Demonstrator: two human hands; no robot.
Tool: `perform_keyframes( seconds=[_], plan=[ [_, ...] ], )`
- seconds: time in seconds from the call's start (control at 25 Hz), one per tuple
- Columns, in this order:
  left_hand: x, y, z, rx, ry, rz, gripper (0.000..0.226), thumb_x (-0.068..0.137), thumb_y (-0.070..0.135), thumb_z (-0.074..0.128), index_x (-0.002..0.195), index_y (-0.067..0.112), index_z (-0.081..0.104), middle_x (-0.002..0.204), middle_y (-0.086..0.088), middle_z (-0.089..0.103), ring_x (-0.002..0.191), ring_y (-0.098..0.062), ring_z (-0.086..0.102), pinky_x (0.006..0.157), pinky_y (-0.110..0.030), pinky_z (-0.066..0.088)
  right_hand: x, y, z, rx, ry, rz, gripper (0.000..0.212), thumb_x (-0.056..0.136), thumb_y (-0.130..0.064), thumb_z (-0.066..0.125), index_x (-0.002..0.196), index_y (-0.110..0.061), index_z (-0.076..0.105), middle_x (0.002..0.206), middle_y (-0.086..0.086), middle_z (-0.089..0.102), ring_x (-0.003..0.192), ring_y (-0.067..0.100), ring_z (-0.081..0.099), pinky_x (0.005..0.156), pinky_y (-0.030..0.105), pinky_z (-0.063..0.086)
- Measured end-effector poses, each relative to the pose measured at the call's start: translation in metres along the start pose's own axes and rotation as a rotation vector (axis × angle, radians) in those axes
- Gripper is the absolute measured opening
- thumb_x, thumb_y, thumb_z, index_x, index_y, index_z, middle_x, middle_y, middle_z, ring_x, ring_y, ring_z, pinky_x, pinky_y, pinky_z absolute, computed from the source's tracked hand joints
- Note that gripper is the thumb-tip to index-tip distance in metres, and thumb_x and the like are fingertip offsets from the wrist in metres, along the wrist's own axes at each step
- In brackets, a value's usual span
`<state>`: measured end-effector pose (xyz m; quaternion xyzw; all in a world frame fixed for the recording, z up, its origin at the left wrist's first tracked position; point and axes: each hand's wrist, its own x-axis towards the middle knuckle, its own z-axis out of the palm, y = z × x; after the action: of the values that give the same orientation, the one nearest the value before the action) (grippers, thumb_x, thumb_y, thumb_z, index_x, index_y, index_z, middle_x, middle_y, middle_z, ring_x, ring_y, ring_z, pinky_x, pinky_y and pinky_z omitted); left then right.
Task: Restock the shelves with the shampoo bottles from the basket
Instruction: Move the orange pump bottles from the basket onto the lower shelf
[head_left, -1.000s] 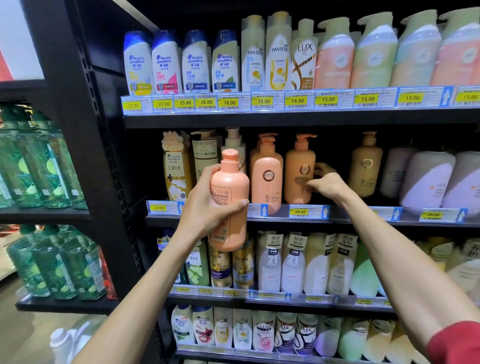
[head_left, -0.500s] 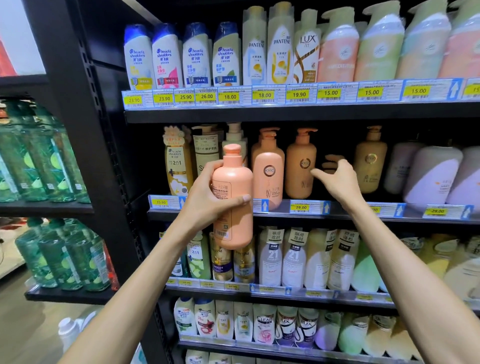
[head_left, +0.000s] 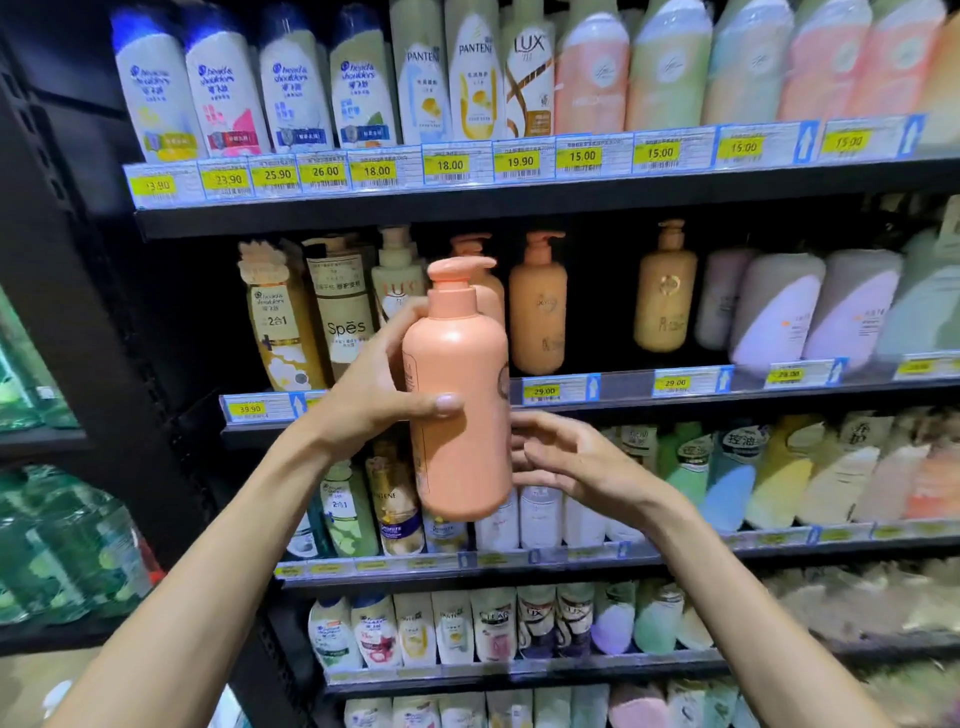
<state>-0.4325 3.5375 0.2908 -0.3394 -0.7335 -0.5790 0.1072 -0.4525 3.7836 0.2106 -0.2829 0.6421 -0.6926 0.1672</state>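
One stiff, likely heavy peach plastic pump bottle (head_left: 460, 374), gripped mid-body by left hand (head_left: 370, 397); right hand (head_left: 571, 457) spread, empty, beside it

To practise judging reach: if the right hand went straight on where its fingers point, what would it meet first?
Probably the peach bottle in the left hand: the right hand points at its lower side; depth is unclear.

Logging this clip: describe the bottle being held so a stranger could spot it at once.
Find the black shelving's second shelf from the top, with the 29.00 tags. In front of its left part, the left hand grips a peach pump bottle. Unlike the shelved bottles behind it, it is held in the air, plain side toward the camera.
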Motion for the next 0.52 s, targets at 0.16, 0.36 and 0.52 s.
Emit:
perform_keyframes(
  seconds=[0.16, 0.36, 0.52],
  plan=[
    [0.005, 0.006, 0.014, -0.092, -0.083, 0.002, 0.083, 0.055, 0.055, 0.092, 0.128, 0.041, 0.056, 0.117, 0.007, 0.066, 0.105, -0.011, 0.065, 0.082, -0.027, 0.056, -0.005, 0.010, 0.020, 0.168, -0.137, 0.062, 0.094, 0.049, -0.054, 0.093, 0.122, -0.007, 0.056, 0.108, -0.003, 0.073, 0.101, 0.010, 0.068, 0.090, 0.028, 0.055],
    [0.006, 0.004, 0.022, -0.216, -0.142, -0.063, 0.097, 0.056, 0.051, 0.092, 0.134, 0.021, 0.044, 0.115, 0.007, 0.069, 0.105, -0.012, 0.066, 0.082, -0.027, 0.056, -0.008, 0.007, 0.029, 0.277, -0.135, 0.001, 0.109, 0.036, -0.047, 0.099, 0.124, 0.000, 0.055, 0.112, 0.009, 0.072, 0.104, 0.019, 0.068, 0.095, 0.035, 0.053],
    [0.007, -0.010, 0.023, -0.282, -0.159, -0.156, 0.105, 0.050, 0.054, 0.094, 0.134, 0.014, 0.045, 0.109, 0.001, 0.070, 0.099, -0.016, 0.067, 0.077, -0.030, 0.058, -0.005, 0.008, 0.032, 0.202, -0.069, -0.037, 0.123, 0.034, -0.047, 0.099, 0.132, 0.007, 0.048, 0.122, 0.020, 0.062, 0.113, 0.032, 0.059, 0.104, 0.051, 0.044]
  ],
)
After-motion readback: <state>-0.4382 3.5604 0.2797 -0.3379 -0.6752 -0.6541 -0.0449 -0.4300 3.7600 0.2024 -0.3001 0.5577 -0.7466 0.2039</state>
